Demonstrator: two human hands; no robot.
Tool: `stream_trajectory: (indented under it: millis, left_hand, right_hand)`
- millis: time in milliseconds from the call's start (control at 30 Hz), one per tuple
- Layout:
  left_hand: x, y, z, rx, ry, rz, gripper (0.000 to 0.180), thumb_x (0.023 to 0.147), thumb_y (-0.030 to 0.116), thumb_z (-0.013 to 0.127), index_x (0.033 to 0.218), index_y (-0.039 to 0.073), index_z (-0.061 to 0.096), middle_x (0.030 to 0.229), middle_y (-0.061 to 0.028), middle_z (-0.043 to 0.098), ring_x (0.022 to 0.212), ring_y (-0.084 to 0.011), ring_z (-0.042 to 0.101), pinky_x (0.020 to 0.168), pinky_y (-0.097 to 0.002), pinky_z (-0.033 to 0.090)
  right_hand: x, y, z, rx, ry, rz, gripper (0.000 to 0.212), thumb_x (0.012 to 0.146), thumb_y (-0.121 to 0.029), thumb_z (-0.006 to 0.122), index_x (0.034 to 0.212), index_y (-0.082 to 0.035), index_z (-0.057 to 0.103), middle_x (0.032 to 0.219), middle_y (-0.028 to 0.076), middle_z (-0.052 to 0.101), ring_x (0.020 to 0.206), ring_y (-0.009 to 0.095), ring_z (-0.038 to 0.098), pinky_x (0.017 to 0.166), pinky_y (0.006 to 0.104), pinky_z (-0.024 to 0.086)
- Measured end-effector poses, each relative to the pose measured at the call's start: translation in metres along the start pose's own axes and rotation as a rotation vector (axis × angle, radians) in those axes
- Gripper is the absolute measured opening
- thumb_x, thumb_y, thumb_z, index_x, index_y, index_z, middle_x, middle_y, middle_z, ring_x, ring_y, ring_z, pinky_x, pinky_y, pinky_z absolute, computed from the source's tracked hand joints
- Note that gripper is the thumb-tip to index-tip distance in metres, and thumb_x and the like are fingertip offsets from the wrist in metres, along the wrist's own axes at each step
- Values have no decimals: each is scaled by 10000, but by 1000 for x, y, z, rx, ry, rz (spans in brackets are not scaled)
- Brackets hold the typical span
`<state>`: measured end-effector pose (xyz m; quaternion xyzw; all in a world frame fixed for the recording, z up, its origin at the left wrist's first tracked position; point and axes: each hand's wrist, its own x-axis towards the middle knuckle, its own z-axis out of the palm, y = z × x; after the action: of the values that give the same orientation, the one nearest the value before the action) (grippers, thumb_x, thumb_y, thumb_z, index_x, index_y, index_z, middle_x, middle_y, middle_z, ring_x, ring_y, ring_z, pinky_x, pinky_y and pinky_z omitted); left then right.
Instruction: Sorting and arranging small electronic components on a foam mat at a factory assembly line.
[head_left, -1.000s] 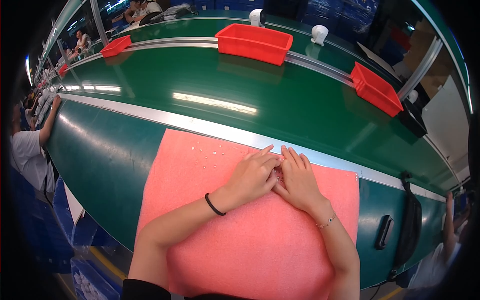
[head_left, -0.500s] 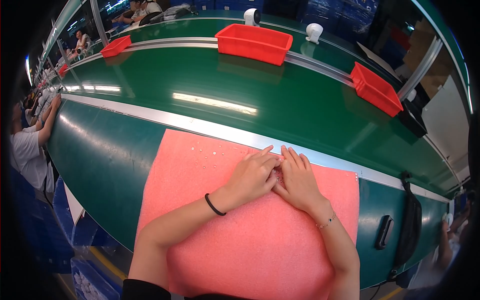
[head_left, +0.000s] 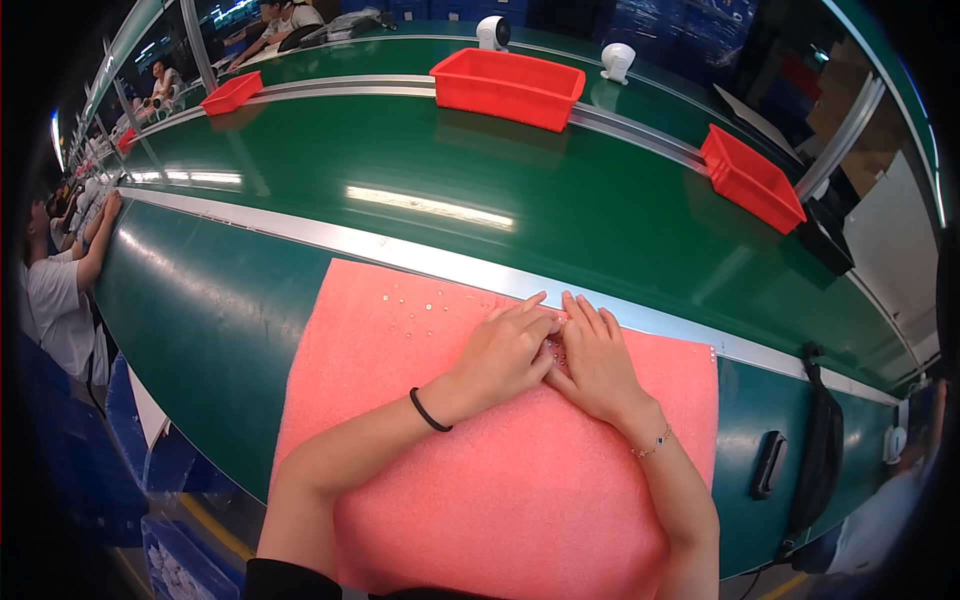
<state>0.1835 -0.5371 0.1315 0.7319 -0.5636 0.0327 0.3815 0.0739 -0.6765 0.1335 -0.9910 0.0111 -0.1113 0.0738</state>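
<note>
On the pink foam sheet (head_left: 450, 480), we see small shiny round pieces (head_left: 429, 306) scattered left of our left hand (head_left: 506, 350), with more between it and our right hand (head_left: 597, 368). The hands meet, held narrow; we cannot tell whether they pinch anything. We judge the pieces light, hard and slippery, best nipped by their edges.

Left grip (head_left: 503, 353) close beside right grip (head_left: 598, 367)
</note>
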Motion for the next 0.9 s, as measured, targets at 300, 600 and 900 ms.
stream_trajectory:
  millis: [300, 600, 900]
  left_hand:
    - [-1, 0, -1, 6, 10, 3, 229, 774, 26, 599, 997, -12, 634, 1094, -108, 651, 1248, -312, 505, 900, -446, 465]
    - [0, 10, -3, 191, 95, 3, 413, 806, 56, 558, 1212, 3, 509, 1401, -198, 417, 1357, -466, 277, 1071, -589, 248]
    - [3, 0, 1, 210, -260, -132, 517, 869, 174, 482, 1352, 11, 398, 1415, -211, 405, 1368, -370, 307, 1119, -577, 144]
  right_hand:
    - [0, -2, -1, 3, 3, -3, 515, 872, -339, 577, 1195, 46, 463, 1421, 265, 373, 1352, 388, 326, 1106, 522, 238]
    - [0, -6, 1, -31, 70, -1, 506, 865, -379, 573, 1211, -14, 524, 1392, 254, 421, 1306, 382, 392, 1072, 530, 283]
    - [-1, -2, 1, 2, 76, 29, 609, 855, -406, 573, 1300, -8, 453, 1408, 247, 395, 1327, 378, 358, 1084, 525, 269]
